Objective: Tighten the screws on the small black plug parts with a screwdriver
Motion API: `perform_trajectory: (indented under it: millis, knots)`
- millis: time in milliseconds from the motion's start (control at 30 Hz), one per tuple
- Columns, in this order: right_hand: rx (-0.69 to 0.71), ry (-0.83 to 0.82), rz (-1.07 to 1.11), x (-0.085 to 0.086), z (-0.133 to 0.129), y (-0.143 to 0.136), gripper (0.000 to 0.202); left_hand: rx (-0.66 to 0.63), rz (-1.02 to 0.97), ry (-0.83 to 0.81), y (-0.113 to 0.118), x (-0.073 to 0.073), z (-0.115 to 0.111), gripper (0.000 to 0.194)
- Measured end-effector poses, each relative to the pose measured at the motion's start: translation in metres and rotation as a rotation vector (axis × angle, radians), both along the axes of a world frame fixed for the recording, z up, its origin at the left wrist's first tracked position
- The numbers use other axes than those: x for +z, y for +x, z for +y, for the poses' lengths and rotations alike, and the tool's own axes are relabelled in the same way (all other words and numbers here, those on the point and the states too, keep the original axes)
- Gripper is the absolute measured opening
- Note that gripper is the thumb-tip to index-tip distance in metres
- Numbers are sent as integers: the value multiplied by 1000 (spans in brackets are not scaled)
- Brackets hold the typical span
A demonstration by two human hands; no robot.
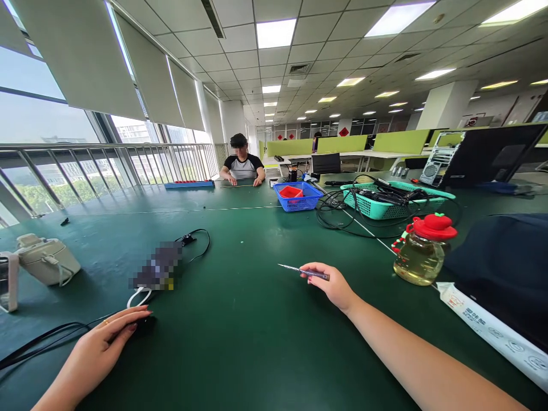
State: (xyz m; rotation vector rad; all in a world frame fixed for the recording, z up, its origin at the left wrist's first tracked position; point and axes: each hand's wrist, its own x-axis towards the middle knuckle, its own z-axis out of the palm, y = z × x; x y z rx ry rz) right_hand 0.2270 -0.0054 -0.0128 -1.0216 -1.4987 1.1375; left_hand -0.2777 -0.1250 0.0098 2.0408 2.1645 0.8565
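Red box point(291, 192) inside blue basket point(309, 201); cables in green basket point(358, 206).

R hand point(336, 287) fingers point(309, 273) pinch screwdriver point(302, 270).

table point(257, 342): matt green mat, centre | tool point(299, 270): thin shiny metal, centre | bottle point(422, 257): clear glossy body, red plastic lid, right | baskets point(297, 202): plastic mesh, upper centre
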Motion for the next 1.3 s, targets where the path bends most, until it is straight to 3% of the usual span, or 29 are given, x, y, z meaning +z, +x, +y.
perform_trajectory:
  millis: [467, 767, 933, 1033, 1200, 1300]
  knots:
    - [1, -7, -4, 1, 0, -1, 28, -25, 85, -76, -3, -4, -1, 40]
    - [8, -13, -10, 2, -1, -2, 29, 142, 170, 53, 17, 7, -5, 51]
    - [16, -19, -2, 2, -1, -2, 30, 158, 254, -6, 1, 17, -11, 60]
    - [19, -17, -8, 2, 0, -2, 30, 108, 284, -119, -13, 5, -15, 65]
    - [32, -14, -18, -1, 0, -1, 30, 136, 342, -164, -21, -36, -22, 72]
    - [27, -10, -21, -1, 0, -1, 30, 175, 343, -159, -19, -44, -26, 67]
